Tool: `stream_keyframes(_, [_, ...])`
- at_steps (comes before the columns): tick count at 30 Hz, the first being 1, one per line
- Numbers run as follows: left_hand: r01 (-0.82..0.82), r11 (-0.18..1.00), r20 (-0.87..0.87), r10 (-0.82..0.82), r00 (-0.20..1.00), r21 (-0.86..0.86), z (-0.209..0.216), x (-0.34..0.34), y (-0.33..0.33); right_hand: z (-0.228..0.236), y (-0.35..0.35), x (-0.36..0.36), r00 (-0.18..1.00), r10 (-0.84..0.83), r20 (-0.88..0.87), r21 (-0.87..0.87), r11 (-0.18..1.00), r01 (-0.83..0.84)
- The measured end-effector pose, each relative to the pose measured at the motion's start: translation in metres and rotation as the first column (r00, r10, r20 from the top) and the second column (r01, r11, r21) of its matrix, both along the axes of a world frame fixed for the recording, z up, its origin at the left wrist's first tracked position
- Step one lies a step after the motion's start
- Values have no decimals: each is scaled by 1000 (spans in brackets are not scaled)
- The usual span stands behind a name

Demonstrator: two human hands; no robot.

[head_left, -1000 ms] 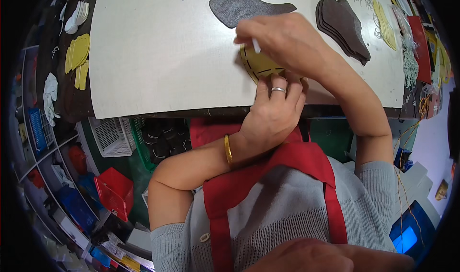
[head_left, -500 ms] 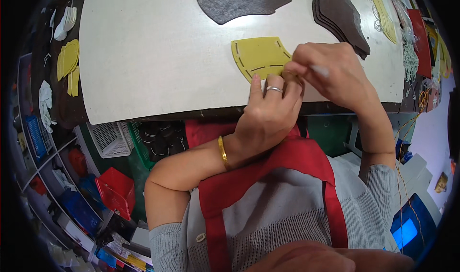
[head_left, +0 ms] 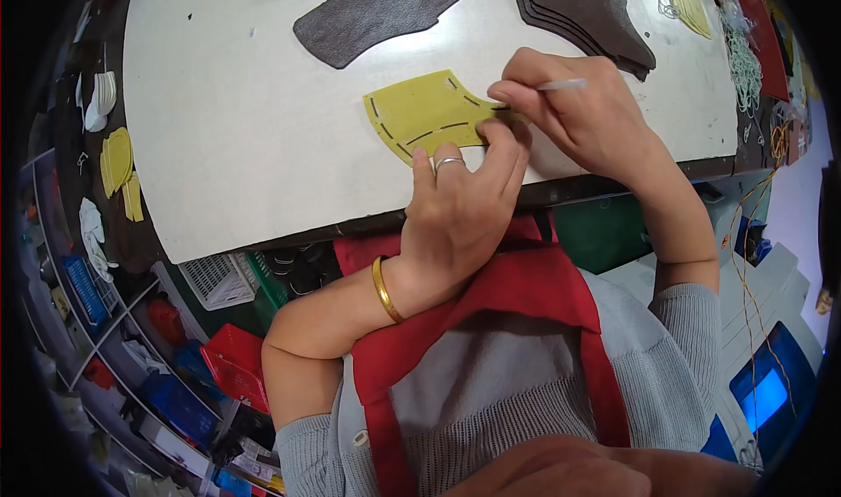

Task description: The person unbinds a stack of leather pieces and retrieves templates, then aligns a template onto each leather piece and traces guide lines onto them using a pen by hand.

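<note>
A flat yellow template (head_left: 420,103) with dark slots along its edges lies on the white tabletop. My left hand (head_left: 455,204), with a ring and a gold bangle, presses its spread fingertips on the template's near edge. My right hand (head_left: 596,107) is closed around a thin, pale pen-like marker (head_left: 562,84), held at the template's narrow right end. The marker's tip is hidden behind my fingers. Beyond the template lies a single dark brown leather piece (head_left: 377,24) of curved outline.
A stack of dark leather pieces (head_left: 583,15) sits at the far right, near yellow templates (head_left: 688,7) and a tangle of pale cord (head_left: 743,72). More yellow pieces (head_left: 116,162) lie past the left edge of the white tabletop (head_left: 236,155). A red bin (head_left: 236,366) stands below left.
The view has shifted, so the table's things sit further left. My right hand has moved along the template toward its narrow right end; my left fingers still press on the near edge.
</note>
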State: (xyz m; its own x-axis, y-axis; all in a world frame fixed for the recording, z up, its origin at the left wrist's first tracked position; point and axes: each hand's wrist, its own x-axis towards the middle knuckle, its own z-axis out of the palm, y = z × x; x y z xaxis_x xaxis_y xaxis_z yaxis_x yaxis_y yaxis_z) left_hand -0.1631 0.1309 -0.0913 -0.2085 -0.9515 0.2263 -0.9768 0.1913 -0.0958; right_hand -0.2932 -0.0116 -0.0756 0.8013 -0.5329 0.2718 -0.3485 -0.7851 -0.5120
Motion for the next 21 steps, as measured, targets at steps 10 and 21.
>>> stream_keyframes(10, [1, 999, 64, -3, 998, 44, 2, -2, -2, 4, -7, 14, 996, 79, -47, -39, 996, -81])
stream_keyframes(21, [37, 999, 124, -40, 991, 27, 5, 4, -5, 18, -5, -33, 978, -184, -101, 94, 976, 194])
